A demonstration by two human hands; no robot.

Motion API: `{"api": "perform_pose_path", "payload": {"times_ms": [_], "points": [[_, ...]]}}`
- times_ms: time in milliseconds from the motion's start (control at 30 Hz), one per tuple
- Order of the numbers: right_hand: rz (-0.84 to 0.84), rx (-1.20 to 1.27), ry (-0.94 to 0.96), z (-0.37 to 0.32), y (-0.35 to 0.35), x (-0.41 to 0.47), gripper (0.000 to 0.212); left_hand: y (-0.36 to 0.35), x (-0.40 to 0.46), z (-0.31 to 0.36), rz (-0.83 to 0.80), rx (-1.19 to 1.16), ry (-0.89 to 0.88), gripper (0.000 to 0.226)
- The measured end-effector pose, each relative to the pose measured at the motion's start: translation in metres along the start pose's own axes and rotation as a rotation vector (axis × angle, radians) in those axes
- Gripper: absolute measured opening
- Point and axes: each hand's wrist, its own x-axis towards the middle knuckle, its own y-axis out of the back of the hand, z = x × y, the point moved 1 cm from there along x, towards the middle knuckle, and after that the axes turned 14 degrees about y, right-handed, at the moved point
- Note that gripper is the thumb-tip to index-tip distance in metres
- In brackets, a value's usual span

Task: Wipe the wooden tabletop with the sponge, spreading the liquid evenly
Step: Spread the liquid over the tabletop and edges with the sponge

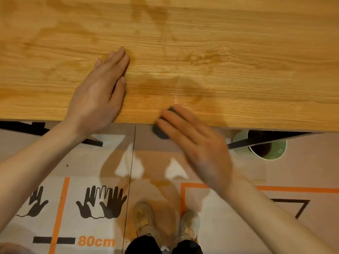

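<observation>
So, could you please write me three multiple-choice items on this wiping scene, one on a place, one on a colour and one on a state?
1. Where is the sponge?
A. At the tabletop's near edge, partly overhanging it
B. At the far side of the tabletop
C. On the floor by the shoes

2. What colour is the cup standing on the floor?
A. Red
B. Pale green
C. Black

3. How does the left hand lie?
A. Curled round the sponge
B. Flat on the tabletop, fingers straight
C. Raised clear of the wood

Answers:
1 A, the dark sponge sticks out past the edge under the right hand.
2 B, its outer wall and rim are pale green.
3 B, the palm and straight fingers rest on the wood, away from the sponge.
</observation>
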Motion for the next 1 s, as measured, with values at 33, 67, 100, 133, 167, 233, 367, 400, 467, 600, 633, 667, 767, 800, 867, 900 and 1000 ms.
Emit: {"api": "perform_pose_path", "payload": {"times_ms": [33,67,100,133,167,233,367,400,467,600,633,667,767,800,867,900,1000], "points": [[0.001,-0.009,-0.057,0.011,0.014,-0.020,0.039,0.000,0.000,0.000,0.004,-0.006,-0.001,0.049],[0.001,-0.006,-0.136,0.021,0.028,-0.039,0.041,0.000,0.000,0.000,0.003,-0.001,-0.001,0.049],[0.001,0.010,-0.223,0.029,0.041,-0.054,0.041,0.000,0.000,0.000,0.001,0.010,0.001,0.049],[0.010,0.033,-0.303,0.033,0.051,-0.063,0.041,0.000,0.001,0.000,0.000,0.019,0.000,0.049],[0.029,0.067,-0.375,0.033,0.057,-0.068,0.040,0.000,0.001,0.000,0.002,0.024,-0.003,0.049],[0.112,0.148,-0.510,0.026,0.060,-0.062,0.036,0.000,0.000,0.002,0.010,0.027,-0.009,0.048],[0.376,0.293,-0.810,0.012,0.053,-0.036,0.037,0.002,0.000,0.004,0.004,0.027,0.012,0.050],[0.415,0.326,-0.860,0.010,0.052,-0.031,0.038,0.002,0.000,0.005,-0.003,0.026,0.013,0.052],[0.343,0.318,-0.855,0.006,0.047,-0.020,0.039,0.002,0.000,0.007,-0.015,0.023,0.011,0.054],[-0.001,0.149,-0.654,0.014,0.044,-0.004,0.043,0.004,0.000,0.007,-0.012,0.037,0.013,0.055],[-0.037,0.137,-0.655,0.026,0.045,0.003,0.043,0.004,0.001,0.007,-0.012,0.038,0.015,0.055],[-0.063,0.116,-0.667,0.041,0.045,0.012,0.043,0.004,0.001,0.007,-0.013,0.037,0.015,0.055],[-0.060,0.042,-0.774,0.089,0.037,0.048,0.043,0.003,0.000,0.008,-0.011,0.031,0.004,0.055],[-0.018,0.040,-0.829,0.101,0.034,0.059,0.044,0.004,0.000,0.007,-0.008,0.032,0.004,0.054],[0.091,0.058,-0.900,0.102,0.028,0.066,0.044,0.003,0.000,0.007,-0.007,0.036,0.010,0.054],[0.126,0.065,-0.898,0.091,0.027,0.061,0.044,0.003,-0.001,0.007,-0.008,0.035,0.012,0.054],[0.081,0.084,-0.787,0.027,0.025,0.025,0.045,0.002,-0.002,0.007,-0.007,0.032,0.008,0.054]]}}
